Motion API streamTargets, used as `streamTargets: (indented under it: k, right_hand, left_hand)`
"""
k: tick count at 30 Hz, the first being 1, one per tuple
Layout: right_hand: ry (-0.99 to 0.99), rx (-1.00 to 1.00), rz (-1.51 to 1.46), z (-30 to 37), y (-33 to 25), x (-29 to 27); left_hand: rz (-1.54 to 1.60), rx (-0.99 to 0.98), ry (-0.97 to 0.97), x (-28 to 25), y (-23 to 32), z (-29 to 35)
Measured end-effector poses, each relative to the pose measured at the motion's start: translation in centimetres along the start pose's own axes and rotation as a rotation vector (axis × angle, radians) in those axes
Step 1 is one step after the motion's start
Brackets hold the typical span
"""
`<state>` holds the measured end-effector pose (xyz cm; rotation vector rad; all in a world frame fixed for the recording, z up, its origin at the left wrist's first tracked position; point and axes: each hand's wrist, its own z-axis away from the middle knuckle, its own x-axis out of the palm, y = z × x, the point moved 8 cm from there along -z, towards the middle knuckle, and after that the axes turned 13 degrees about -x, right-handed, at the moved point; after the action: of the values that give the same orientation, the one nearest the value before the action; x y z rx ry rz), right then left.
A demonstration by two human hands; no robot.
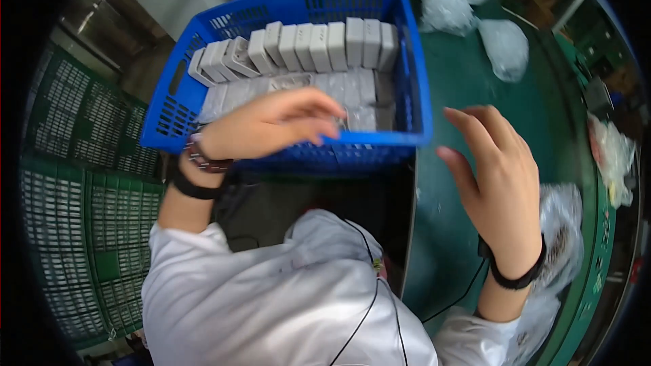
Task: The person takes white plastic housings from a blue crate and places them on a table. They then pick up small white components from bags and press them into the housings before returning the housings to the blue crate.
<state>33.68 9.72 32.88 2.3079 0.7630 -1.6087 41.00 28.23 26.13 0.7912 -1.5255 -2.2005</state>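
My left hand (268, 124) hovers over the near rim of a blue plastic basket (422, 88), fingers loosely bent and thumb apart, with nothing seen in it. Inside the basket, white plastic housings (319, 47) stand in a row along the far side. Nearer to me lie more pale pieces (342, 88), which look wrapped in clear film; my left hand hides some of them. To the right, my right hand (500, 179) is held above the green tabletop (441, 230), thumb and fingers spread, holding nothing.
Clear plastic bags (447, 10) lie at the table's far end, and more bagged items (563, 224) lie beside my right forearm. Green slatted crates (57, 224) stand at the left. A thin black cable (369, 305) hangs across my white shirt.
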Motion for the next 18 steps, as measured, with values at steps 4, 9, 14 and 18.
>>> streamTargets:
  k: [4,9,14,18]
  right_hand:
    - [0.063,-0.134,-0.244,-12.4,4.3,2.6]
    - [0.419,0.314,-0.471,-28.9,19.2,6.6]
    - [0.449,0.561,-0.037,-26.1,22.7,21.0]
    - [0.229,0.529,0.214,-21.5,18.8,30.7]
  left_hand:
    - [-0.100,-0.138,0.439,-15.3,-1.6,5.0]
    - [0.111,-0.067,0.805,-30.9,-0.6,2.3]
    - [0.118,-0.186,0.996,-36.7,-14.1,-9.0]
    - [-0.682,-0.176,1.163,-31.6,-17.3,-18.0]
